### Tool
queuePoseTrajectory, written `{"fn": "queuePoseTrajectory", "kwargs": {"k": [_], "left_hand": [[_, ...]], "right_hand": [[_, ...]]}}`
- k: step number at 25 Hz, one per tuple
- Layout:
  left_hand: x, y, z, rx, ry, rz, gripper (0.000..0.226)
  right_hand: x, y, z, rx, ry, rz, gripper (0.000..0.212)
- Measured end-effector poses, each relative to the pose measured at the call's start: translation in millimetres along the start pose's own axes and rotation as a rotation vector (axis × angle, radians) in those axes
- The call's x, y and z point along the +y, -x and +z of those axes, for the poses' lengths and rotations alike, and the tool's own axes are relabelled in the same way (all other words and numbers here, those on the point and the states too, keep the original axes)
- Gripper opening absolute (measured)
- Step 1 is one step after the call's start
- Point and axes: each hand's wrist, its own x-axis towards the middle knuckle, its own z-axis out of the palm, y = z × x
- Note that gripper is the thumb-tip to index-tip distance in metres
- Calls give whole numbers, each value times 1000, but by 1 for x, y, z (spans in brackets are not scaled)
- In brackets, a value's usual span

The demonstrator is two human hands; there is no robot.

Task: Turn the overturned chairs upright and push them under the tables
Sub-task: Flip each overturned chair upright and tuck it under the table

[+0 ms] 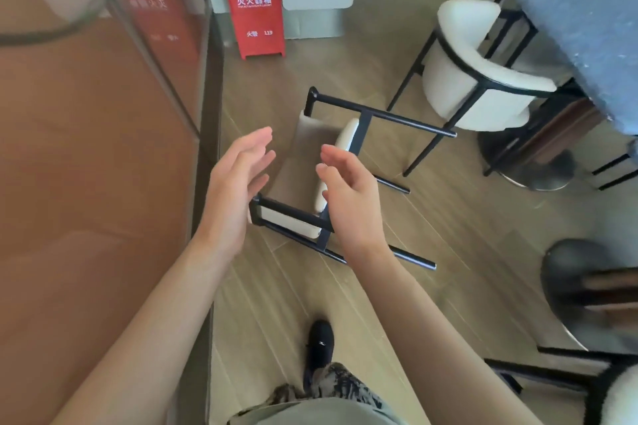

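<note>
A black shoe (320, 342) is seen on the wood-plank floor (448, 217). The left hand (234, 183) and right hand (348, 197) are held out above the overturned chair (310, 162), fingers straight and spread, and nothing is held. The chair is laid on its side on the floor, with thin black metal legs and a soft pale seat. Farther off, a round fluffy white chair (480, 79) is tucked by a speckled blue bench (587, 45). A red box (255, 7) is stood by the wall.
</note>
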Motion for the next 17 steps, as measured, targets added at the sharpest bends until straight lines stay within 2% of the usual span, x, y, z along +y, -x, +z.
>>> {"fn": "queuePoseTrajectory", "kwargs": {"k": [11,17], "left_hand": [[19,-83,-43,224,77,71,31],[28,-122,-82,194,55,61,31]], "right_hand": [[-13,-87,61,-223,112,43,33],[-5,-107,108,-199,115,62,32]]}}
